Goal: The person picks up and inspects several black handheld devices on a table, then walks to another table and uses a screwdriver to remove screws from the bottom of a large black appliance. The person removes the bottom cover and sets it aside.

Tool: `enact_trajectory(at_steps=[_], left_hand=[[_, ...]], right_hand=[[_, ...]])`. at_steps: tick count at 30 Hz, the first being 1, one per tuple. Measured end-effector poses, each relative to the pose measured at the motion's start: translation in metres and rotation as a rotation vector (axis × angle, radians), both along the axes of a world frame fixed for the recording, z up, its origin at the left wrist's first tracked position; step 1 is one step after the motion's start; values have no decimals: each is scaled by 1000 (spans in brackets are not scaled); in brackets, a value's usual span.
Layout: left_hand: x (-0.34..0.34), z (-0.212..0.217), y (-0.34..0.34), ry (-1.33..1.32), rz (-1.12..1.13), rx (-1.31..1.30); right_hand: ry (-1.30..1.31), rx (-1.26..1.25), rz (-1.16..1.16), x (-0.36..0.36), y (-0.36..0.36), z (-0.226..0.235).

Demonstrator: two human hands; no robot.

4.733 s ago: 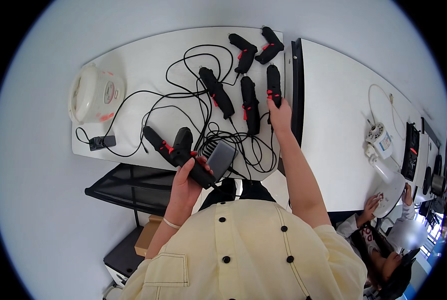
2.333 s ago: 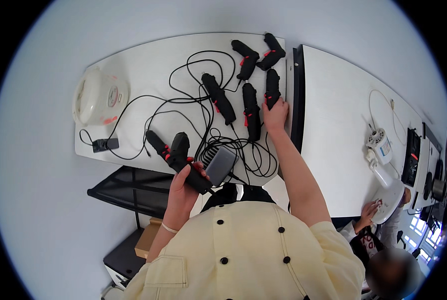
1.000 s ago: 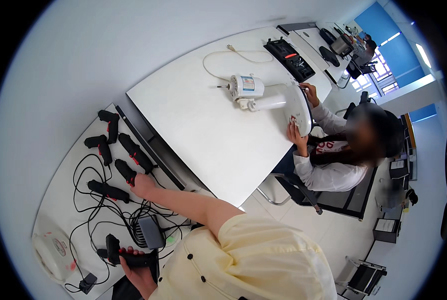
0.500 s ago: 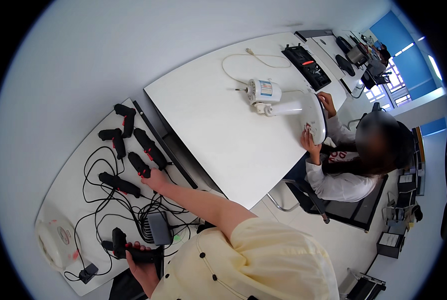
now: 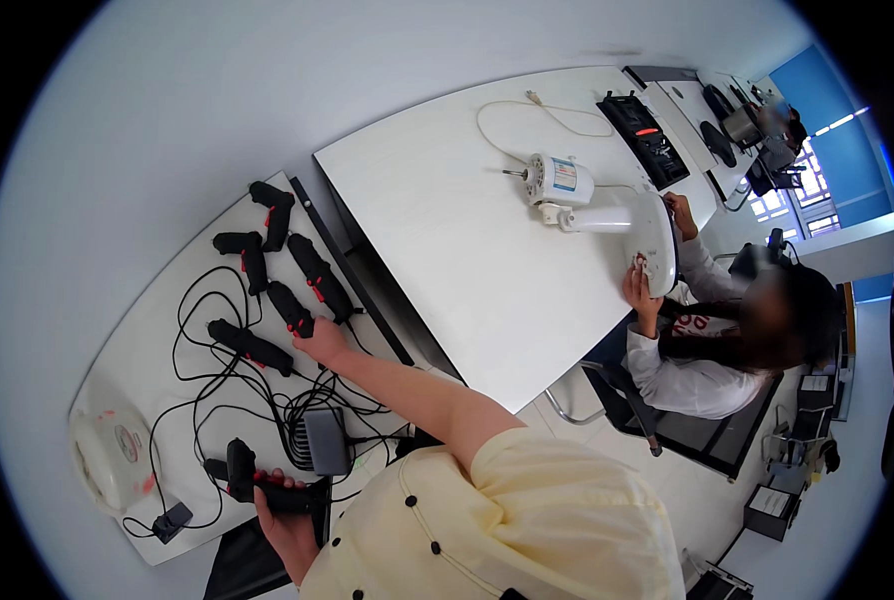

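My left hand [image 5: 285,520] is closed around a black pistol-shaped electric screwdriver [image 5: 240,472], low over the near part of the small white table. My right arm reaches across, and my right hand [image 5: 322,342] grips the end of another black electric screwdriver [image 5: 289,307] with red parts, which lies on the table. Right beside it lies a similar screwdriver [image 5: 320,278]. Two bent ones, the far screwdriver [image 5: 274,212] and the screwdriver [image 5: 245,258] next to it, lie farther off. A straighter screwdriver [image 5: 250,347] lies to the left among black cables [image 5: 297,405].
A grey multi-port charger [image 5: 326,441] sits between my hands. A white rounded appliance [image 5: 112,460] and a small black adapter [image 5: 173,522] are at the left edge. At the larger table [image 5: 447,270], a seated person [image 5: 727,330] holds a white fan's base [image 5: 653,245]. A black toolbox [image 5: 644,138] lies behind.
The view has swung slightly, so the tables appear farther right and higher. Both hands keep their hold on the screwdrivers, with little movement relative to the table.
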State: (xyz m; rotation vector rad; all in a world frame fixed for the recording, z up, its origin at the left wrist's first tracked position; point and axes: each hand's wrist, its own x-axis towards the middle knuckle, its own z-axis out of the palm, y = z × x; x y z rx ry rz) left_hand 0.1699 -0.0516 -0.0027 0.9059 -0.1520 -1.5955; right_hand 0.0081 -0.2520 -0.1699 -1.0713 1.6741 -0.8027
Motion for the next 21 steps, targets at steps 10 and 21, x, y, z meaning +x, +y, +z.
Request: enact_trajectory(at_steps=[10,21], left_hand=[[-4,-1,-1,29,24,16],[-10,5,-7,93,140,90]], right_hand=[[150,-114,-23,11,1,-22],[602,-3,413,6,-3,26]])
